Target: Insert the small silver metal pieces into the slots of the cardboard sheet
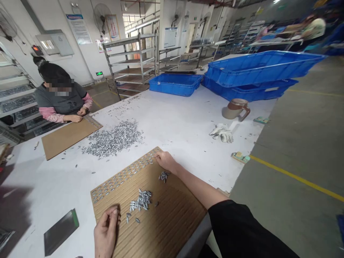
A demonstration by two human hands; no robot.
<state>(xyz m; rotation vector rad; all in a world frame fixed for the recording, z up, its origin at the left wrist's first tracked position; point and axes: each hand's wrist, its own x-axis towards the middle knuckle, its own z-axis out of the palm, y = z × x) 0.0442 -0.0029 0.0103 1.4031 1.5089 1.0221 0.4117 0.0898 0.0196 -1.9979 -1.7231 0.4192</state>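
A brown corrugated cardboard sheet (172, 215) lies before me on the white table. Small grey spindle-shaped metal pieces (123, 175) form neat rows along its far edge. At the right end of those rows is my right hand (166, 160), fingertips pinched against the cardboard; whatever they hold is hidden. My left hand (106, 231) rests by the sheet's left edge, thumb and fingers pressed together, their contents unclear. Between the hands lies a loose heap of metal pieces (142, 200), with a few strays nearby. A smaller cluster of metal pieces (163, 176) sits just below my right hand.
A large pile of metal pieces (115, 139) lies beyond my sheet. Across the table, a co-worker (61, 96) works at another cardboard sheet (70, 138). Blue crates (242, 79), a mug (233, 109), gloves (221, 133) and a dark flat box (60, 233) are also on the table.
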